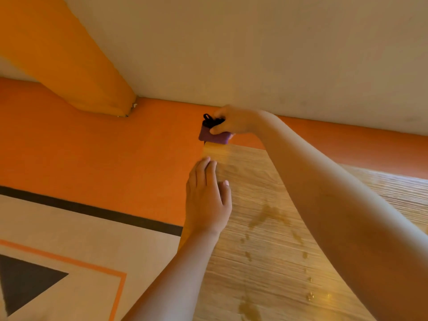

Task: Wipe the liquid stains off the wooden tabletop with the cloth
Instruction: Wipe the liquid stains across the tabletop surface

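stained tabletop (266, 239) nearest; left hand (207, 195) grip loose, flat; right hand (234, 120) grips purple cloth (214, 136).

A lived-in room at home, I'd say: orange carpet (92, 154) left of my left hand (207, 200), wood-grain tabletop (266, 251) under it.

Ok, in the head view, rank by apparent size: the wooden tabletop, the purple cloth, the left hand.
1. wooden tabletop, largest by far.
2. left hand, though it sits nearer the camera.
3. purple cloth, smallest; the right hand partly covers it.
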The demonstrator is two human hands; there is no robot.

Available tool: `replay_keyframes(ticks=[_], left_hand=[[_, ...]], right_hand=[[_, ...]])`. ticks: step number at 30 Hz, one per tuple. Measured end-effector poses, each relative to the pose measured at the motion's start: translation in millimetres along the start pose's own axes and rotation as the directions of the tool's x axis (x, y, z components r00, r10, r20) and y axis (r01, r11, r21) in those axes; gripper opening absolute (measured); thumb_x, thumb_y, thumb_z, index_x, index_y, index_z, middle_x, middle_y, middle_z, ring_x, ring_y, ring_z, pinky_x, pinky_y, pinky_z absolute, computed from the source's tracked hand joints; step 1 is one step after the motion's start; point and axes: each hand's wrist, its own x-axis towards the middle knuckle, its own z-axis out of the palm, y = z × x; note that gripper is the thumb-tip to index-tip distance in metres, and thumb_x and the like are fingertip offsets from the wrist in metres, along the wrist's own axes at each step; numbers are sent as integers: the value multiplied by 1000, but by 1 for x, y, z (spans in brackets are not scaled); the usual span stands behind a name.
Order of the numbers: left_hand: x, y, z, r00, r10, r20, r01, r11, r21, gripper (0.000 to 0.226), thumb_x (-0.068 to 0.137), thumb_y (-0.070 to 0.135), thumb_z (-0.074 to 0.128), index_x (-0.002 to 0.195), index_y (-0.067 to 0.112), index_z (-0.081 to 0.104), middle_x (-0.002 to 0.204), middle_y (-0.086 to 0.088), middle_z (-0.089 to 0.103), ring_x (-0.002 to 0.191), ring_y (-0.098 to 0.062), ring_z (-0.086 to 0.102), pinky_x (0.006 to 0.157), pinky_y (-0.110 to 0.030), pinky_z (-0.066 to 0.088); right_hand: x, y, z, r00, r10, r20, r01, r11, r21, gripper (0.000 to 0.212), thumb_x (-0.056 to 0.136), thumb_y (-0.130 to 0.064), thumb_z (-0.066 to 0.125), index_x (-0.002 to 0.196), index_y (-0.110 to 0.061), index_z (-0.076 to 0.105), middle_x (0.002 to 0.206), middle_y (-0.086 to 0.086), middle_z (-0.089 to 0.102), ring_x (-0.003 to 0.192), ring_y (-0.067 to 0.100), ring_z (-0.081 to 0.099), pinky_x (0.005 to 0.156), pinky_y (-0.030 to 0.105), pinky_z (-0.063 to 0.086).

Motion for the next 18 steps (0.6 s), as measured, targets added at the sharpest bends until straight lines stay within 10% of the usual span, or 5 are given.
replay_keyframes(ticks=[10, 18], left_hand=[[1, 2, -2, 1000, 12, 26, -13, 1000, 26, 43, 95, 28, 49, 134, 9, 46, 144, -5, 40, 135, -22, 33, 111, -36, 33], [2, 3, 0, 1000, 1, 8, -1, 998, 63, 45, 95, 32, 44, 133, 10, 46, 143, -5, 40, 134, -22, 34, 110, -38, 35]], right_hand=[[-72, 86, -22, 980, 184, 73, -198, 925, 325, 20, 90, -16, 62, 108, -24, 61, 99, -2, 62, 87, 14, 57, 71, 25, 49], [-9, 17, 7, 999, 53, 1, -51, 957, 285, 29, 90, -22, 62, 117, -13, 59, 101, 6, 61, 84, 19, 58, 72, 31, 52]])
